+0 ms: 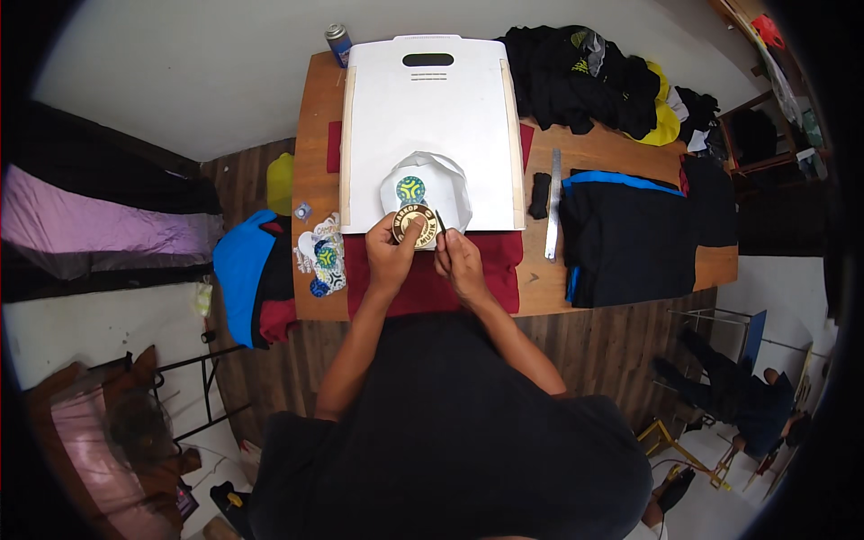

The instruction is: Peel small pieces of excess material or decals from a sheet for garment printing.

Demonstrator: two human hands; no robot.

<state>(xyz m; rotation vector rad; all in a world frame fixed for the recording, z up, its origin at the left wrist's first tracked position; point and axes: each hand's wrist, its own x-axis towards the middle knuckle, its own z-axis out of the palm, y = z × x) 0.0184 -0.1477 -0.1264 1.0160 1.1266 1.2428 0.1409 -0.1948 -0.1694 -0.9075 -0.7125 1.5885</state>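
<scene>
My left hand is closed on a round brown and cream printed emblem, its thumb lying on the face. Against the emblem's right edge my right hand grips a thin dark pointed tool; its exact kind is hard to make out. Beneath both hands is a white round shallow dish, with a blue and green round emblem in it. The dish rests on the near part of a large white panel with a slot, and dark red cloth shows under the panel's near edge.
Cut-out printed pieces lie at the wooden table's left. A steel ruler and folded black cloth are to the right. Behind are a spray can and heaped black garments. Another person is at far right.
</scene>
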